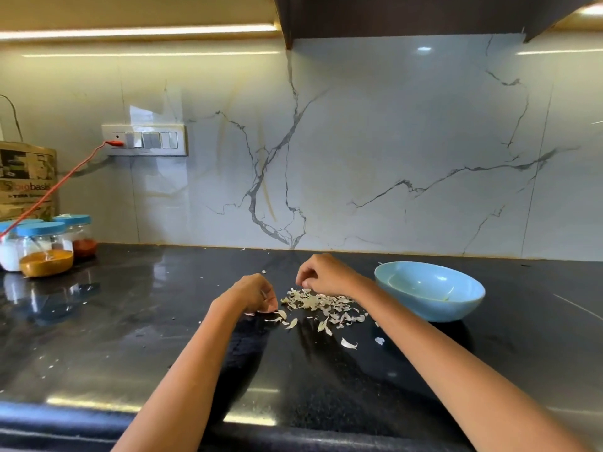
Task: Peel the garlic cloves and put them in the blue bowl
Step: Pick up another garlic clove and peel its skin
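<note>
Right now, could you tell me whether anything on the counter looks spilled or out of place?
Only garlic skins: loose flakes lie scattered on the black counter between the hands and left of the blue bowl.

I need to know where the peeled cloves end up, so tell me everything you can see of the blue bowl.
The blue bowl is a wide, shallow, rounded dish, light blue inside and out, with a glossy glazed look like ceramic. It sits upright on the dark polished countertop, to the right of the pile of garlic skins and just beyond the right forearm, apart from both. Its inside looks nearly empty; only a small speck shows near the bottom. Neither hand touches it.
</note>
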